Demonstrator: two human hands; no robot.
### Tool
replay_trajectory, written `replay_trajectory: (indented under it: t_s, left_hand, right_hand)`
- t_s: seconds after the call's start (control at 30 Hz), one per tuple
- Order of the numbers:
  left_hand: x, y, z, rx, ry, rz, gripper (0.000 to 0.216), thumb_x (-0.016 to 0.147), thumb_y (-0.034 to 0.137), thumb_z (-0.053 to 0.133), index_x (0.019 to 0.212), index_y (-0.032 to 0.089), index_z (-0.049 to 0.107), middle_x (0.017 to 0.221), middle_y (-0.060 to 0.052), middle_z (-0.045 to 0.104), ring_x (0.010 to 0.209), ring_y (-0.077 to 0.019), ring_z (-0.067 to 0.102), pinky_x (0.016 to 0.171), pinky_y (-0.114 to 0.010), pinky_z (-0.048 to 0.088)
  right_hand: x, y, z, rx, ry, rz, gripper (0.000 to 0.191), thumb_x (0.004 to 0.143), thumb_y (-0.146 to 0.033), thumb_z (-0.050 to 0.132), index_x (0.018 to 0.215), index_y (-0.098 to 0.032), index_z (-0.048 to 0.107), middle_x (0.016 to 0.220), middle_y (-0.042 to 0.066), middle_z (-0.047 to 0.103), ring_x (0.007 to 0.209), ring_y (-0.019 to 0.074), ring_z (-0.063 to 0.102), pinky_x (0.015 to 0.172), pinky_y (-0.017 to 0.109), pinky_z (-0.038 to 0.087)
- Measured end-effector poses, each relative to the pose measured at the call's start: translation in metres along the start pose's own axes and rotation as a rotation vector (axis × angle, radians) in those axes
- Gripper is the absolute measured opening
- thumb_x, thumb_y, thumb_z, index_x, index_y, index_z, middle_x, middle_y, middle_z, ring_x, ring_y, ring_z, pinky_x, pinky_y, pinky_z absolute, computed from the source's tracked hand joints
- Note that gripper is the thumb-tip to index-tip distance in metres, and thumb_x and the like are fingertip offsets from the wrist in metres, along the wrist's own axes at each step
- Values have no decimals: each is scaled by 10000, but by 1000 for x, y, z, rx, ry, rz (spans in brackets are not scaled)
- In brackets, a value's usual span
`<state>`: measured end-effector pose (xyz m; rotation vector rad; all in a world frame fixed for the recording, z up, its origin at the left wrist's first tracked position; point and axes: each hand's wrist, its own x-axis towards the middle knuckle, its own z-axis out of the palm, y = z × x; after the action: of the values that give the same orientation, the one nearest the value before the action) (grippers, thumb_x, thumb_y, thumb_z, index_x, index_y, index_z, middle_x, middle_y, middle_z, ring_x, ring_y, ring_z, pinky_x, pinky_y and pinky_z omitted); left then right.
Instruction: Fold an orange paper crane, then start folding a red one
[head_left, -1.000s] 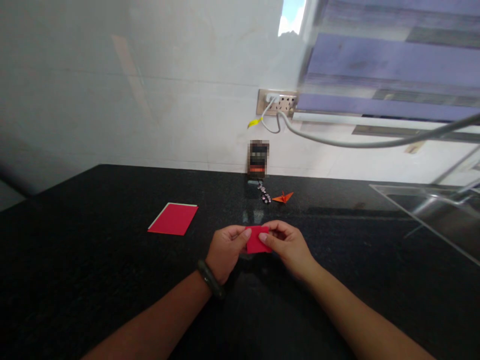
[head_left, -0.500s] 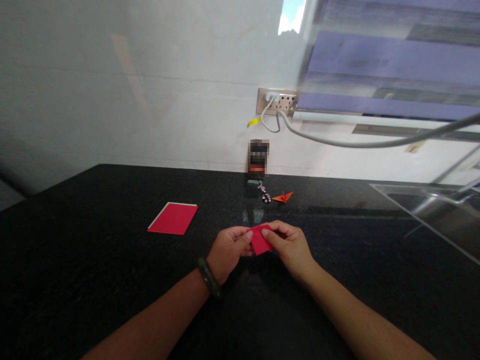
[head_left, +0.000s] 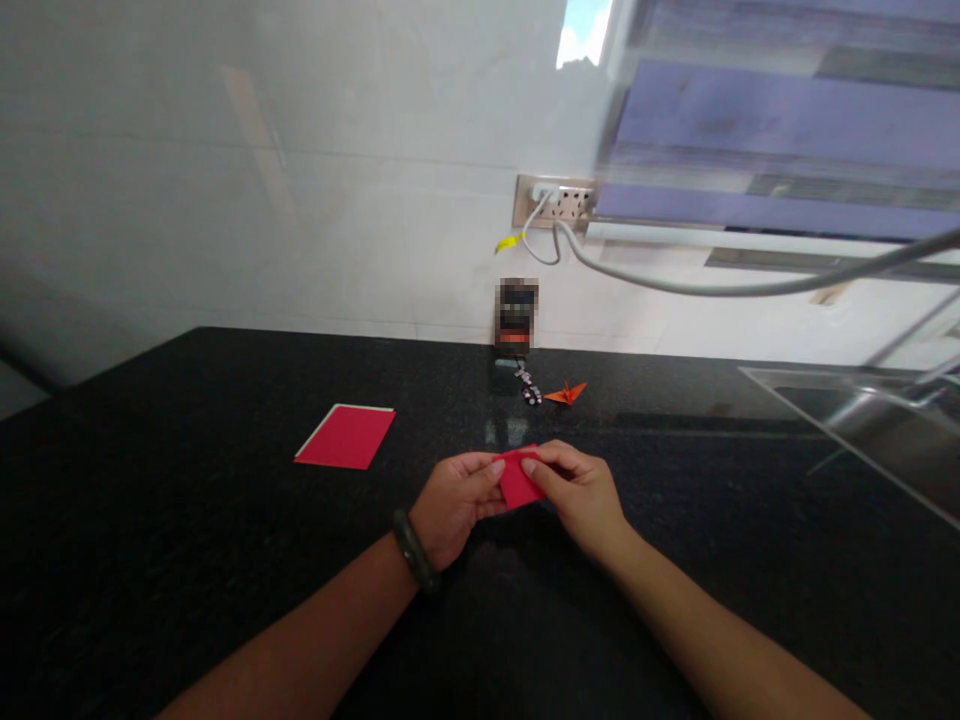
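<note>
A small folded piece of red paper is held just above the black countertop, pinched from both sides. My left hand, with a dark green bangle at the wrist, grips its left edge, thumb on top and fingers underneath. On the right, my right hand presses its thumb onto the paper's upper right part, the other fingers behind it. The paper's underside is hidden by my fingers. Beyond the hands sits an orange paper crane.
To the left lies a stack of red square paper with a pale edge. A blurred-out dark object leans on the wall, with a beaded strap. A sink is at right. A cable runs from the wall socket.
Both hands keep their hold on the red paper. The paper has tilted very slightly, and my left hand has shifted a touch to the left.
</note>
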<state>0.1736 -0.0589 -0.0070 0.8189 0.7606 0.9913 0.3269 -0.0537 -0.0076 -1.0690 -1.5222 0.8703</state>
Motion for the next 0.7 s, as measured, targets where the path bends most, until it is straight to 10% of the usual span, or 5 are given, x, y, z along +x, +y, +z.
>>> replay_trajectory:
  t_s: [0.7]
  left_hand:
    - [3, 3, -5, 73, -32, 6, 275, 713, 328, 610, 830, 79, 631, 732, -94, 677, 688, -172, 634, 710, -317, 464]
  right_hand:
    - [2, -5, -10, -189, -208, -337, 243, 785, -180, 523, 958, -258, 676, 721, 33, 610, 649, 131, 559, 590, 259, 449]
